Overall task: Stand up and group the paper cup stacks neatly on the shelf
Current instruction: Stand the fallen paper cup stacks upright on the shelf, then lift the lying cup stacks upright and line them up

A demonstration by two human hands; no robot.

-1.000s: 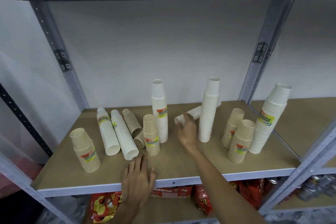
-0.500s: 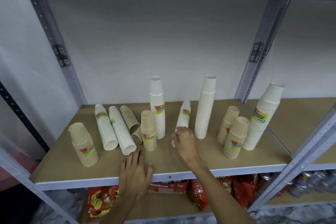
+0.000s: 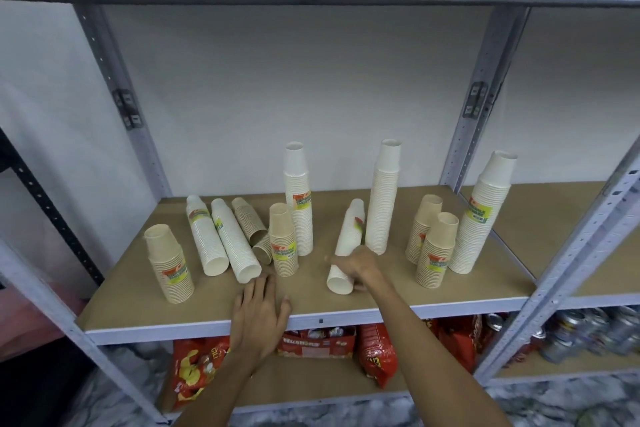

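You're gripping the white stack point(image 3: 349, 236) low down with your right hand point(image 3: 360, 267), fingers curling over it near its open mouth, which is facing you toward the front of the shelf point(image 3: 138, 298). It's slanting, closed end pointing back at the tall stack point(image 3: 382, 198); touching or not, I can't tell. Your left hand point(image 3: 259, 308) is lying flat, fingers spread, on the shelf's front edge, holding nothing. You're partway through righting this one, I'd say. Next you're needing to tip it mouth-down and seat it just beside the tall stack without knocking that over. Over at the left, the fallen stacks point(image 3: 235, 243) are lying on their sides, and the brown stacks point(image 3: 436, 250) are standing scattered, so the grouping is looking barely begun.
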